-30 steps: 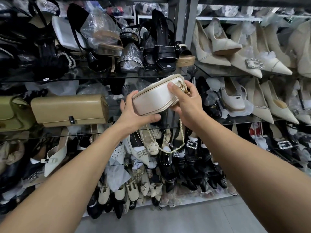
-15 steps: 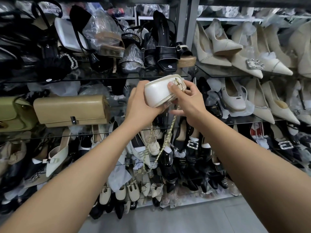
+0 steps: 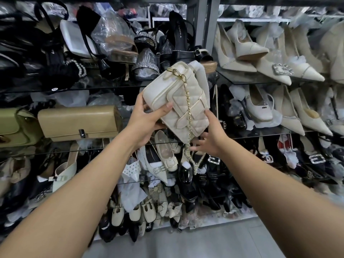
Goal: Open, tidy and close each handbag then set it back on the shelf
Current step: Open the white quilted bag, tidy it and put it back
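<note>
Turned face-out since before, the cream quilted leather handbag (image 3: 184, 101) tilts before the glass shelves (image 3: 242, 81), left hand (image 3: 143, 120) gripping its corner, right hand (image 3: 214, 135) cradling it open-fingered; I'd clear the draped gold chain strap (image 3: 188, 108) before unfastening.

No legible text; only pale lettering down a black sandal's insole (image 3: 179, 32) (too blurry)

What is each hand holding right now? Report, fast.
Left hand: grips the cream quilted handbag by its end.
Right hand: open, fingers spread under the handbag's lower corner, holding nothing.
</note>
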